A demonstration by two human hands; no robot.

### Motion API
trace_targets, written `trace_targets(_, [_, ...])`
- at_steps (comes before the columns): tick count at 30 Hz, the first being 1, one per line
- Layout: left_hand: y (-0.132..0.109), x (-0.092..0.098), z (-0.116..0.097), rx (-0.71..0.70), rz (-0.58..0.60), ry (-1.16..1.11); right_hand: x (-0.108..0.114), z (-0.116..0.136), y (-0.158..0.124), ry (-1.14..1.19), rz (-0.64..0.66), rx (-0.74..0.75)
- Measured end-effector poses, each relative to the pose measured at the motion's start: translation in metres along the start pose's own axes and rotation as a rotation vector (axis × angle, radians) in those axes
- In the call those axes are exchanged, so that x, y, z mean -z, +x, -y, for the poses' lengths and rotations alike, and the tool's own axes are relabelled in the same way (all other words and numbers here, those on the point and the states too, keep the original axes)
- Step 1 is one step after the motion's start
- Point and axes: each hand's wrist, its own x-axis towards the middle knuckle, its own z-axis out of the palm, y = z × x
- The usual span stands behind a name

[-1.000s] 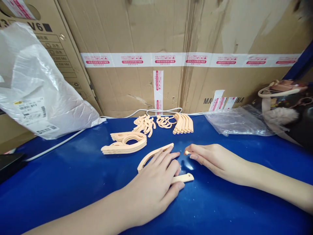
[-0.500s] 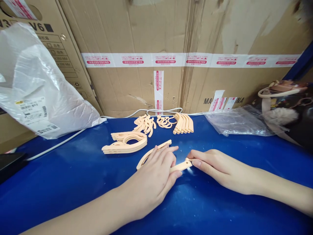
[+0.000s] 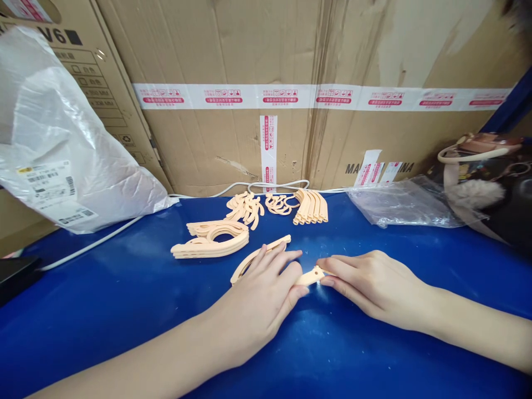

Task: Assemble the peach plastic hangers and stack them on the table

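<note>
My left hand (image 3: 268,293) is closed around a beige plastic folding hanger (image 3: 310,277), its thumb along the near arm and some fingers stretched over the top. The hanger's other arm (image 3: 244,266) curves out beyond those fingers on the blue surface; my hand covers the middle. At the right end of the near arm, beside a small hole, my right hand (image 3: 374,282) pinches a thin beige plastic piece (image 3: 325,271), mostly hidden by the fingers. Behind my left hand lies a stack of folded beige hangers (image 3: 214,252).
At the back lie loose hooks (image 3: 245,208), thin looped pieces (image 3: 279,204) and a row of curved arms (image 3: 311,208), all beige. A clear plastic bag (image 3: 407,205) and a dark bag (image 3: 507,194) sit right, a white parcel (image 3: 83,144) left. Cardboard boxes (image 3: 233,144) wall the back.
My right hand has turned slightly at the arm's end, its knuckles higher. Less of the near arm shows between my hands. The view has shifted a little.
</note>
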Motion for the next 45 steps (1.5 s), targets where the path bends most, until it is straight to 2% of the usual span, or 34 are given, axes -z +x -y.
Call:
trace_targets(10, [0.001, 0.004, 0.000, 0.003, 0.043, 0.002, 0.000, 0.001, -0.004, -0.238, -0.152, 0.127])
trace_targets(22, [0.000, 0.007, -0.001, -0.029, 0.045, -0.048, 0.001, 0.005, -0.006, -0.088, -0.112, 0.056])
trace_targets(32, [0.000, 0.012, -0.003, -0.036, 0.102, -0.007, 0.000, 0.008, -0.006, -0.053, -0.136, 0.064])
trace_targets(45, [-0.001, 0.011, -0.001, -0.056, 0.077, -0.044, -0.002, 0.010, -0.005, -0.035, -0.129, 0.032])
